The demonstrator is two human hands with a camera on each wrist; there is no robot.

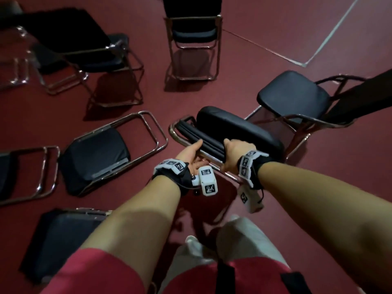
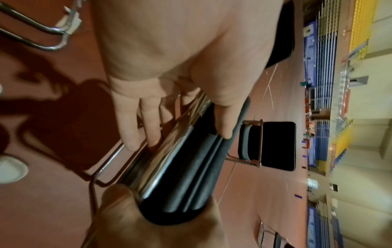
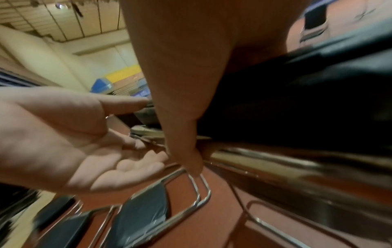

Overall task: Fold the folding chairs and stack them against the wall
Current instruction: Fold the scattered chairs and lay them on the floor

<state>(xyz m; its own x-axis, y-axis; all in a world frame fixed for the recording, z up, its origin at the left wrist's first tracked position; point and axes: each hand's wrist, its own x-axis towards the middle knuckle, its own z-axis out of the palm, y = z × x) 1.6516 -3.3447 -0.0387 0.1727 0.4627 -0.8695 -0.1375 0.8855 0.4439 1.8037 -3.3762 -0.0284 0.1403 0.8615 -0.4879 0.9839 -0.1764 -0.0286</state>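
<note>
Mostly, right hand (image 1: 233,154) hides its fingers behind chair (image 1: 237,128).

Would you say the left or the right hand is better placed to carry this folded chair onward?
Right, probably. The right hand already wraps the folded chair at its top rail, while the left hand lies open along the frame, fingers straight.

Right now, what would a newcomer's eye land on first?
Both hands at centre: the right hand grips the folded chair's back, the left hand lies open against its chrome frame. Around them, dark chairs crowd the red floor, some flat like the one at left, some standing open.
</note>
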